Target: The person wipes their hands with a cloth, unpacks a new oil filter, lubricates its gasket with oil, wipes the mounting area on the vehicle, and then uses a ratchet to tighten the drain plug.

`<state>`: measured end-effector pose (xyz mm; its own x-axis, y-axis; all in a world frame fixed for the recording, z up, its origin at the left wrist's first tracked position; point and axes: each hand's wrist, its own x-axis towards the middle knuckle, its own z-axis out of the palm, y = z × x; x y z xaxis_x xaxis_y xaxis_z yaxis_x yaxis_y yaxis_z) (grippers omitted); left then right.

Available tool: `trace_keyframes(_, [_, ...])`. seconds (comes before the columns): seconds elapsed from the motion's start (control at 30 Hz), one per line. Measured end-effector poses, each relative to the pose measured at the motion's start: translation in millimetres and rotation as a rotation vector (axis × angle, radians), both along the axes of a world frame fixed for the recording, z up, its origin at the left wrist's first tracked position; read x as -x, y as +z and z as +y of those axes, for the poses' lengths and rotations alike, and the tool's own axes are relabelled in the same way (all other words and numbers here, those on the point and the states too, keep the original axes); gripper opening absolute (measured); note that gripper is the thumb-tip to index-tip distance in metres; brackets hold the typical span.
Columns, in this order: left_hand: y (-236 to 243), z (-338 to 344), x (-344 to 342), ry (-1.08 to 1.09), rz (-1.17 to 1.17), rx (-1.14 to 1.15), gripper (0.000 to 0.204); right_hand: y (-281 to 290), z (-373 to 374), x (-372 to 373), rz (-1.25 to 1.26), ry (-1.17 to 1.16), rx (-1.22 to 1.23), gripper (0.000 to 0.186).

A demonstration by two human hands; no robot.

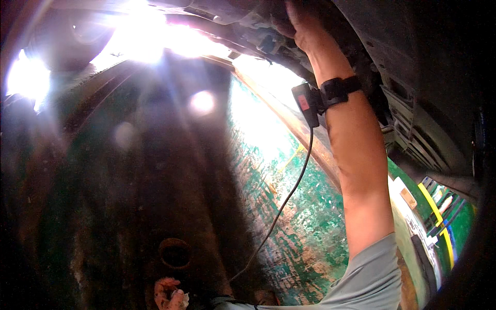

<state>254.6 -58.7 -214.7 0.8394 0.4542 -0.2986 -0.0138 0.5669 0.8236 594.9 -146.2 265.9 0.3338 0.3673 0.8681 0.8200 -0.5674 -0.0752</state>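
My right arm reaches up to the dark underside of a vehicle (243,20), with my right hand (302,28) against it at the top; its fingers are lost in shadow. A black device (305,103) is strapped round that forearm, with a black cable (289,196) hanging down from it. My left hand (170,294) is low at the bottom edge, fingers curled round a small pale thing that I cannot make out.
Dark panels (423,103) arch over the right side. Below are a pit wall with worn green paint (294,222) and a round opening (174,253) in shadow. Several tools (439,206) lie at the far right, beside a yellow edge. Bright light glares at the upper left.
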Motion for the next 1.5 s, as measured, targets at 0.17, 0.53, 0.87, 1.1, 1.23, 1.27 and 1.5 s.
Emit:
trace_keyframes(0.17, [-17.1, 0.3, 2.5, -0.062, -0.029, 0.009, 0.038, -4.6, -1.8, 3.6, 0.383, 0.242, -0.184, 0.031])
trace_keyframes(0.53, [-24.8, 3.2, -7.1, 0.014, -0.084, 0.016, 0.035, -13.9, 9.5, -29.2, -0.325, -0.173, -0.091, 0.026])
trace_keyframes(0.87, [-35.2, 9.3, -8.0, -0.069, -0.035, 0.039, 0.033, 10.6, -11.5, -26.4, -0.011, -0.047, -0.035, 0.022])
trace_keyframes(1.1, [-14.6, 2.6, -16.7, 0.036, -0.041, -0.002, 0.032, -14.7, 10.3, -62.9, -0.232, -0.145, -0.12, 0.02])
trace_keyframes(1.23, [-21.5, 3.4, -17.3, -0.033, -0.034, 0.055, 0.031, 0.8, 3.1, -54.1, 0.094, 0.057, -0.16, 0.019])
trace_keyframes(1.27, [-18.0, 2.5, -18.5, -0.066, -0.036, 0.042, 0.03, 4.4, -13.3, -45.7, 0.155, 0.069, -0.174, 0.018])
trace_keyframes(1.5, [-18.2, -1.3, -38.1, -0.048, -0.062, 0.039, 0.029, 16.1, -29.2, -49.5, 0.156, 0.061, -0.148, 0.017])
